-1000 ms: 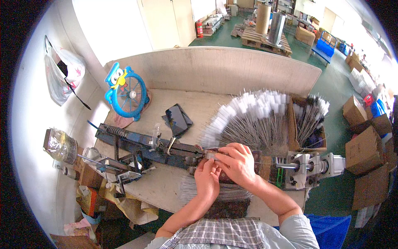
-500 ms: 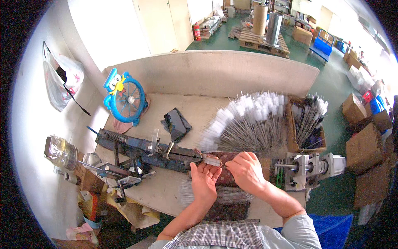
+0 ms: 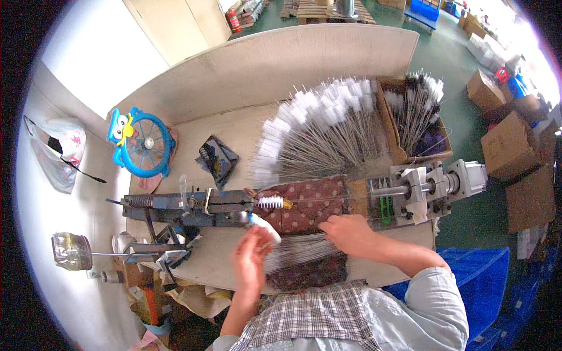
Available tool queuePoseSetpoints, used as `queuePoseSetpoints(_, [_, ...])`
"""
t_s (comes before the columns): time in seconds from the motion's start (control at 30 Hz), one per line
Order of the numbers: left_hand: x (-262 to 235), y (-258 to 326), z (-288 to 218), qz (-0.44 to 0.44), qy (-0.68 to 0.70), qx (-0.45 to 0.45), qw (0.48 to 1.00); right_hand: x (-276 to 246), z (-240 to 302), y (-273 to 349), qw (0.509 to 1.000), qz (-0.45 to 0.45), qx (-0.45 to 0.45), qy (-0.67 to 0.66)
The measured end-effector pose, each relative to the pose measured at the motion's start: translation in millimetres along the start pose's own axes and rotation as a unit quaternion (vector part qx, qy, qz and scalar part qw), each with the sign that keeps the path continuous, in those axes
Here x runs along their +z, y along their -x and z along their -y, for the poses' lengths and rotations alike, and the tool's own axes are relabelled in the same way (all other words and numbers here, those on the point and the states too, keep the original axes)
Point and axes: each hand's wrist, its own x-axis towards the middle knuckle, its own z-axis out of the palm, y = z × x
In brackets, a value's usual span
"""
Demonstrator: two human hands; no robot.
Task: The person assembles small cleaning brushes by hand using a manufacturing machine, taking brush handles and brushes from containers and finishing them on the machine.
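Observation:
A short white spiral-bristled brush [image 3: 270, 202] lies in line with the dark rail of the bench machine [image 3: 225, 202], at its right end. My left hand [image 3: 250, 253], smeared by motion, is just below it. Its fingers are against a white, rounded handle-like piece [image 3: 267, 229] with a blue edge; their grip is unclear. My right hand [image 3: 349, 235] is closed, fingertips pinched at the right end of a bundle of thin metal wires [image 3: 301, 250]. What sits between those fingertips is hidden. A brown dotted cloth [image 3: 313, 202] lies between the rail and the motor side.
Many white-tipped wire brushes [image 3: 328, 134] fan out behind the cloth, beside a cardboard box [image 3: 393, 126] of more brushes. A motor with a shaft [image 3: 468, 178] stands at right. A blue toy-like fan [image 3: 146, 143] and a dark folded packet [image 3: 218, 161] lie at left.
My hands have parted: the left went down to the white piece, the right to the wire bundle. The white brush piece they held together is now free of both. The whole view has shifted.

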Motion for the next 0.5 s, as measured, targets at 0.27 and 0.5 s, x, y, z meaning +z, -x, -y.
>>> queuePoseSetpoints(0.27, [-274.9, 27.2, -17.9, -0.14, 0.252, 0.125, 0.949, -3.3, 0.1, 6.4, 0.998, 0.047, 0.006, 0.034])
queuePoseSetpoints(0.5, [-315.7, 25.7, -54.4, -0.474, 0.101, 0.19, 0.854, -7.3, 0.9, 9.2, 0.998, 0.038, 0.016, 0.047])
